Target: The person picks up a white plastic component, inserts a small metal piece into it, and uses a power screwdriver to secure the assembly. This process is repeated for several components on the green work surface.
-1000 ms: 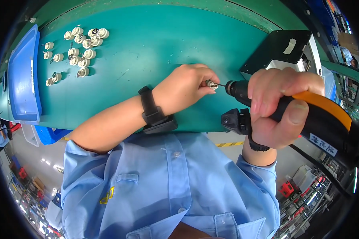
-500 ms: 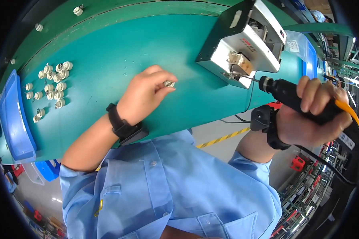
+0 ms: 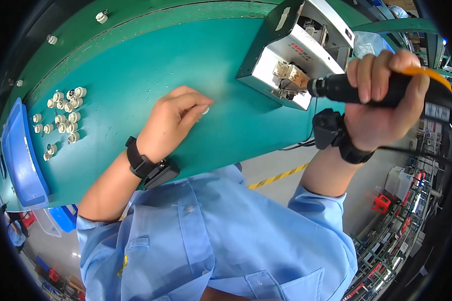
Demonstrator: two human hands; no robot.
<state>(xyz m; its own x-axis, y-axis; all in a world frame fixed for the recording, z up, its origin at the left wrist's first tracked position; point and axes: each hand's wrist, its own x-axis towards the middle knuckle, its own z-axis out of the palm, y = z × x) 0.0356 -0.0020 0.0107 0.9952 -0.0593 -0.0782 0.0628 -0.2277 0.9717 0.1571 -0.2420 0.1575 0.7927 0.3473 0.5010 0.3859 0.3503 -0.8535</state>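
Note:
My left hand (image 3: 168, 120) hovers over the green mat, its thumb and fingers pinched on a small white cylindrical part (image 3: 206, 110); the fingers hide most of it. My right hand (image 3: 379, 108) is wrapped round a black electric screwdriver (image 3: 339, 86) held roughly level. The screwdriver's nose points left at the front of a white and black box-shaped screw feeder (image 3: 266, 57), close to its small metal pick-up block (image 3: 292, 75). Whether the bit touches a screw there is too small to tell.
Several white round parts (image 3: 71, 117) stand grouped on the mat's left. Past them lies a blue tray (image 3: 22, 155). More such parts sit on the far green ledge, one white part (image 3: 101, 17) among them. A clear plastic bag (image 3: 369, 44) lies behind the feeder.
My right hand has risen and moved left, bringing the screwdriver's nose closer to the feeder. My left hand has shifted slightly left and turned, covering more of the white part.

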